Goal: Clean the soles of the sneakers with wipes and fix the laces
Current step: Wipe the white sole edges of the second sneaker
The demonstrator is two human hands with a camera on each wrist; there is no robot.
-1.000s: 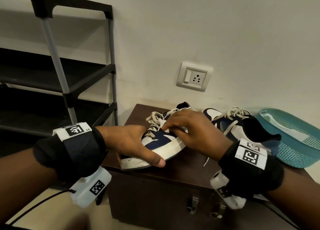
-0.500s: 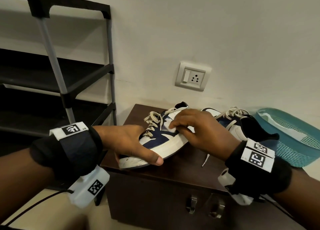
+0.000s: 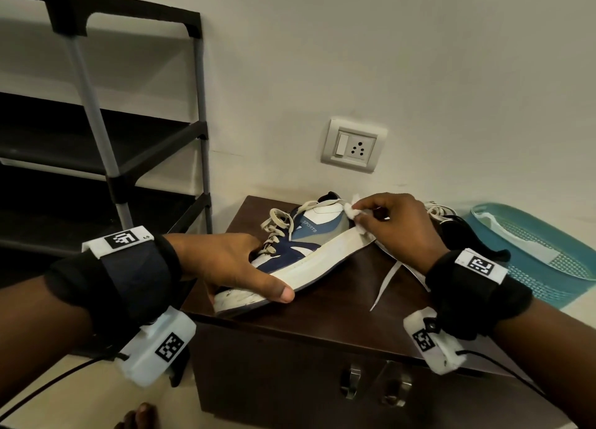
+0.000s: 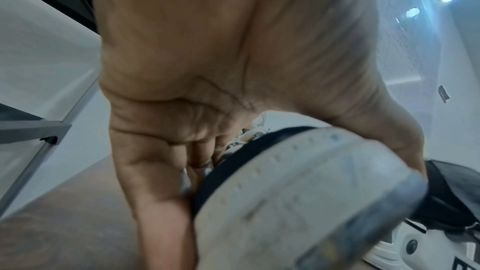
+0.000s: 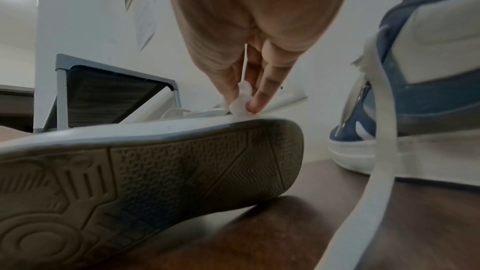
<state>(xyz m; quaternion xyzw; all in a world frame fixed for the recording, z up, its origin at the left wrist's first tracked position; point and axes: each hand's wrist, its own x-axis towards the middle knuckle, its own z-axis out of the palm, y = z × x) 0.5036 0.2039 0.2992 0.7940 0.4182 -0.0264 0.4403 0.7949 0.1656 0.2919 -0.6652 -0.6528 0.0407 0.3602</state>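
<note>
1. Left hand (image 3: 225, 267): clamps the toe of the near sneaker (image 3: 300, 251) on the dark cabinet (image 3: 322, 319), thumb along the white sole edge, heel tilted up toward 1 o'clock.
2. Right hand (image 3: 396, 231): pinches a crumpled wipe (image 3: 351, 209) between thumb and fingertips, pressed at the heel end.
3. Change: half a second earlier the wipe sat mid-shoe near the laces; it has since travelled toward 2 o'clock, to the heel.
4. Meaning: one pass along the sidewall appears nearly finished; scuffs near the toe and the patterned underside (image 5: 155, 171) likely remain.
5. Second sneaker (image 5: 415, 100): stands at 3 o'clock, a lace (image 3: 385, 283) trailing loose; laces are not yet fixed.
</note>
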